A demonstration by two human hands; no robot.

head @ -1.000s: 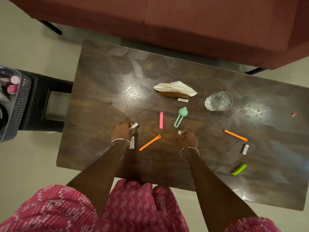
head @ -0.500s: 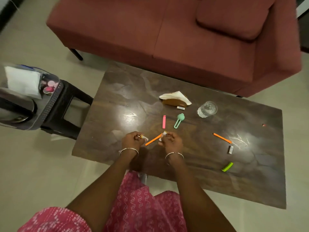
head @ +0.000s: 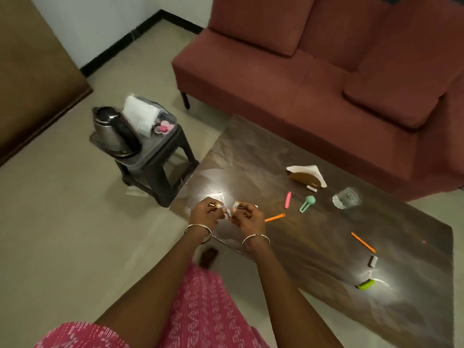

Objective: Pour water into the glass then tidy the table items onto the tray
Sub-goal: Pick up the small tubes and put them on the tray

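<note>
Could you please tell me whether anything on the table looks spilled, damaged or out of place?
Nothing looks spilled or damaged: the glass stands upright, and bright patches on the table look like glare. The small clips merely lie scattered, untidied.

Both bare forearms reach forward and converge. Left hand [head: 204, 215] and right hand [head: 247, 218] sit close together, knuckles up, fingers curled. Left fingertips pinch a small yellow-tipped piece [head: 217, 204]; right fingertips pinch a small whitish piece [head: 236, 204]. Left bangle [head: 198, 229] and right bangle [head: 256, 238] sit at the wrists.
</note>
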